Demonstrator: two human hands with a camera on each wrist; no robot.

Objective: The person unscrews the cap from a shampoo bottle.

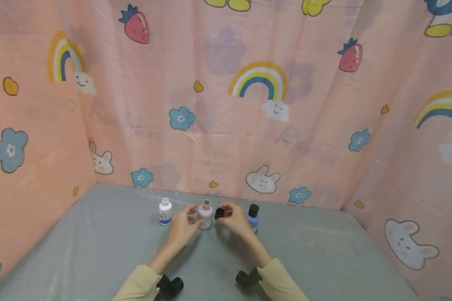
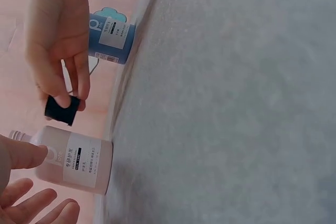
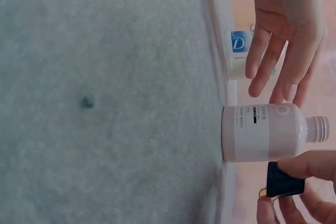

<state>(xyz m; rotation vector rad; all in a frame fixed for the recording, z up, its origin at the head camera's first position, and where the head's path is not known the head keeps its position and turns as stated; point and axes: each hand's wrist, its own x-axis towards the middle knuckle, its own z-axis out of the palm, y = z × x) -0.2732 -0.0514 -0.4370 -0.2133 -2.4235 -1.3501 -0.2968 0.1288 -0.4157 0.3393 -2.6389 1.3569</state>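
A pale pink bottle [image 1: 205,218] stands upright in the middle with its threaded neck [image 3: 318,129] uncapped. My left hand [image 1: 183,225] is just left of it, fingers apart and loosely bent; in the left wrist view the thumb [image 2: 27,153] overlaps the bottle's shoulder. On the bottle's other side my right hand [image 1: 236,219] pinches a black screw cap [image 2: 63,110] between thumb and fingers, off the bottle and held above the table.
To the left stands a small white bottle [image 1: 165,213] with a blue label and an uncapped neck. Behind the right hand is a blue bottle [image 1: 253,219] with a black cap on. The grey table [image 1: 324,251] meets a pink patterned curtain [image 1: 218,138] at the back.
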